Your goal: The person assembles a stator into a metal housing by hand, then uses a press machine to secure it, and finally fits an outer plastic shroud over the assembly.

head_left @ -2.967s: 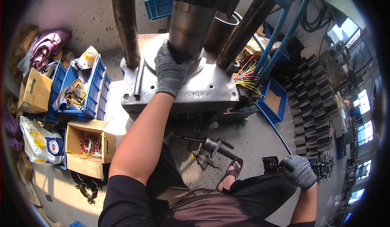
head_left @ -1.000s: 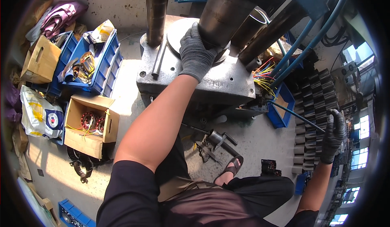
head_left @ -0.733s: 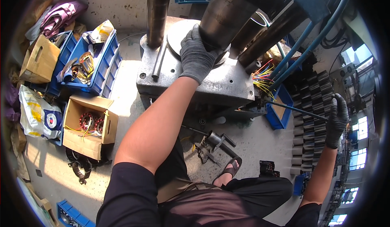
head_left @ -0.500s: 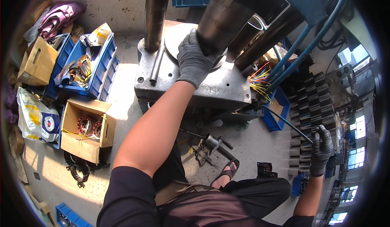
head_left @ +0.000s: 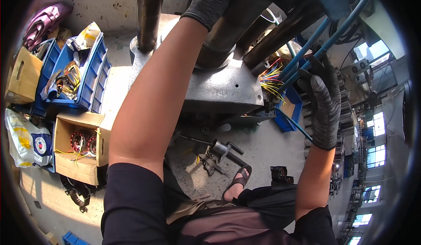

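My left hand (head_left: 208,4), in a dark grey knitted glove, is raised against the upper part of a thick dark metal cylinder (head_left: 221,41). Its fingers run past the top of the picture, so their grip is hidden. The cylinder stands upright over a grey metal press base (head_left: 223,87), between steel posts (head_left: 149,17). On the right, my gloved right hand (head_left: 324,109) is up with its fingers stretched and apart, holding nothing. Blue hoses (head_left: 307,65) pass close to its fingertips. Below the hand, a thin lever rod (head_left: 298,129) sticks out from the press.
Blue crates (head_left: 83,78) of parts and a cardboard box (head_left: 79,170) with wound motor stators (head_left: 79,140) stand at left. Coloured wires (head_left: 272,80) and a blue bin (head_left: 289,113) are right of the press. A metal tool (head_left: 221,148) lies on the floor near my foot.
My left hand has moved up the cylinder from its lower end. The right hand has let go of the lever rod and risen toward the hoses, its fingers opening.
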{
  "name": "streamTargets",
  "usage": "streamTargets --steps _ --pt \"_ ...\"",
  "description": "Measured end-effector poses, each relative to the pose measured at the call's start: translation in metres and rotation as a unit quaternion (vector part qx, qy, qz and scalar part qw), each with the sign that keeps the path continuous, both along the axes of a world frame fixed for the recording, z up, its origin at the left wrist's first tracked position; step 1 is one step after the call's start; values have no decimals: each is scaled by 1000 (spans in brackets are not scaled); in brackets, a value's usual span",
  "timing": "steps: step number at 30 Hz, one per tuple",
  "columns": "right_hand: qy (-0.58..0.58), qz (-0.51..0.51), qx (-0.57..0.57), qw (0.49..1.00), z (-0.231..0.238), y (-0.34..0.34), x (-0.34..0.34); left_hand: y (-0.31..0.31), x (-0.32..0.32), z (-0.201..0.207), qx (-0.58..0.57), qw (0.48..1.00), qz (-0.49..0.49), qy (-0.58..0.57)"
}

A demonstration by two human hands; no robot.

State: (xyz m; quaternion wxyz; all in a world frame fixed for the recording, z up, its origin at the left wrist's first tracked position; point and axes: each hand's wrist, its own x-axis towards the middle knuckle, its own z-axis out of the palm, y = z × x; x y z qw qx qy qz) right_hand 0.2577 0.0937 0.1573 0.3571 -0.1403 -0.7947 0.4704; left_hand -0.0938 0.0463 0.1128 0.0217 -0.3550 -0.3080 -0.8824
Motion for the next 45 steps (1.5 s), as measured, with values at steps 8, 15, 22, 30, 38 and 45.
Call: streamTargets --steps 8,15,22,30,38,45 --pt "11 97 3 995 21 77 -120 8 -8 13 120 951 -286 -10" --pt "-9 102 132 986 16 87 -147 4 -7 15 82 965 -250 -10" --pt "-17 4 113 993 22 77 -151 -4 -4 15 74 967 -245 3" --pt "-24 -3 270 962 15 94 -153 -14 4 21 87 971 -219 41" --pt "-85 -111 761 633 35 96 -129 -25 21 23 16 984 -175 12" --pt "-257 4 299 919 45 -8 5 -26 7 13 6 995 -102 -13"
